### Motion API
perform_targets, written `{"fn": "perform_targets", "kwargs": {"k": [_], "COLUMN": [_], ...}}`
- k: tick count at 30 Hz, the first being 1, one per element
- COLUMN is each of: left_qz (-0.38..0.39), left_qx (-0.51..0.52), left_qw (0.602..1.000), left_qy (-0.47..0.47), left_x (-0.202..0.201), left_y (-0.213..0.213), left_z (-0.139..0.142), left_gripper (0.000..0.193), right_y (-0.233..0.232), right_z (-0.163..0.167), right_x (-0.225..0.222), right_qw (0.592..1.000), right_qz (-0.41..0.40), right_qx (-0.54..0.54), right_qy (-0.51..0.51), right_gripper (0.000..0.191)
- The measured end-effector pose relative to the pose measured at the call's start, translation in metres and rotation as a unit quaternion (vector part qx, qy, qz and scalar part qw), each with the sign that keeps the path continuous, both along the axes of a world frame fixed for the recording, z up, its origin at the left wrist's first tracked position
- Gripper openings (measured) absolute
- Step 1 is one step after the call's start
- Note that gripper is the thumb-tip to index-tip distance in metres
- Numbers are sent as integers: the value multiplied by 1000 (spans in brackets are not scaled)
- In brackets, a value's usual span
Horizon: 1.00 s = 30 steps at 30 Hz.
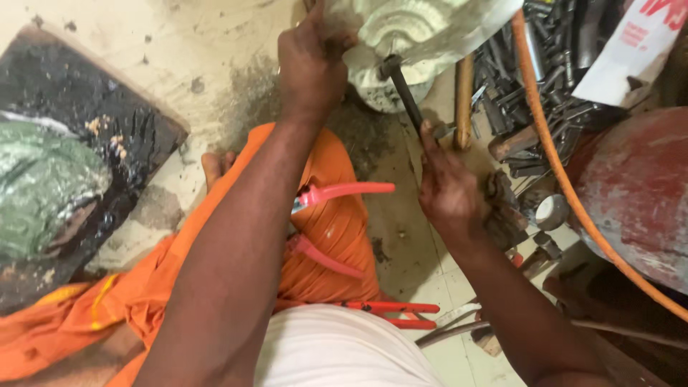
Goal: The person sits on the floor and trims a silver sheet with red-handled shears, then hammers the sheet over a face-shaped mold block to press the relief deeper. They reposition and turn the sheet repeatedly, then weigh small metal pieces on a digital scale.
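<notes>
Head view, looking straight down over a seated person's lap: both forearms reach forward and away from the body, over an orange cloth [337, 229] draped across the legs. The left hand [309, 61] is stretched furthest, arm nearly straight, its fingers curled and pressed against the edge of a pale, grimy metal casting [408, 32] that rests on the dusty floor [179, 43] at the top of the frame; the fingertips are hidden behind the part. The right hand [448, 190] sits lower and to the right, wrist bent, fingers closed around the handle of a dark wrench [403, 89] whose head meets the underside of the casting. The shaft slants up and left from that fist.

Just beside the right hand lies a wooden handle [464, 100], and beyond it a heap of dark steel tools [534, 79]. An orange hose [555, 165] curves across that heap and past a red cylinder [638, 186]. Red-handled pliers [344, 192] lie on the cloth between the arms. A black slab [93, 136] lies far left, well apart from the hands.
</notes>
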<state>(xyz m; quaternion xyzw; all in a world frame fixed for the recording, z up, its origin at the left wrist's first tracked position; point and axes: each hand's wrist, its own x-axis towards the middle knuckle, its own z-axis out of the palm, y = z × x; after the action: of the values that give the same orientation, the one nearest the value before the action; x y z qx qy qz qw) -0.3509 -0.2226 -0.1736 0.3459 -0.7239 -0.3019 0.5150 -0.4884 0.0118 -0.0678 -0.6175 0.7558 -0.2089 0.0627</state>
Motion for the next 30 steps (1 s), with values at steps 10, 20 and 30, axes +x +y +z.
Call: {"fn": "perform_targets", "kwargs": {"k": [10,20,30], "left_qz": [-27,21,71], "left_qx": [21,-10,-46], "left_qw": [999,998,991], "left_qy": [-7,-63,-107], "left_x": [4,-2,-5], "left_y": [2,-4,3], "left_z": [16,2,-8], "left_gripper": [58,60,71], "right_y": [4,1,7], "right_z": [-1,10,-2], "right_x": [-3,9,2], "right_qw": [999,997,997], "right_qz": [-12,57,24], "right_qx": [-26,-56,-67], "right_qy": [-30,-17,-34], "right_gripper": [52,47,50]}}
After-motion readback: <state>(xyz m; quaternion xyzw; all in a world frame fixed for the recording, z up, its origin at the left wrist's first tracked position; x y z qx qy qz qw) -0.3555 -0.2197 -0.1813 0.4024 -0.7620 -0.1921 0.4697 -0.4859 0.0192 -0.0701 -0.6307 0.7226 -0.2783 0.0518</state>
